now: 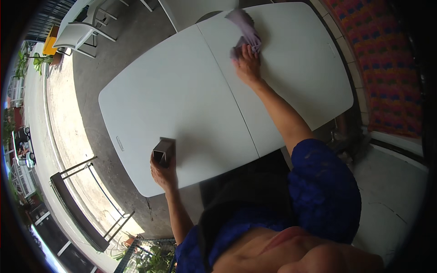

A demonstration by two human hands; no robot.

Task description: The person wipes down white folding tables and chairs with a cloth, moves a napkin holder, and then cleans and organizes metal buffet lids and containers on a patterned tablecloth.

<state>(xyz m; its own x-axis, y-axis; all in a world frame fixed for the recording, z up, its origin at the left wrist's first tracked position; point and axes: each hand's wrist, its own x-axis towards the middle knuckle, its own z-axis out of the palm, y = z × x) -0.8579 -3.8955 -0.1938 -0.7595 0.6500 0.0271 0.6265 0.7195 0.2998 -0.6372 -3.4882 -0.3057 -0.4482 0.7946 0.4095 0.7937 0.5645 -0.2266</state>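
Observation:
My left hand point(164, 174) grips a dark, square-sided holder point(164, 149) with an open top, at the near left part of a white folding table point(164, 99). The holder has a flat base, and its shadow falls on the tabletop to the right. Whether the base touches the table I cannot tell. Farther off, on the table's right half, my right hand point(248, 66) presses on a crumpled mauve cloth point(251, 32). The cloth stretches beyond my fingers towards the far edge and is partly blurred.
A seam splits the tabletop into two halves. White plastic chairs point(76, 36) stand at the upper left, and another white chair point(191, 10) is by the far edge. A patterned curtain point(385, 68) hangs at right. A dark metal frame point(80, 211) stands at lower left, near potted plants point(153, 256).

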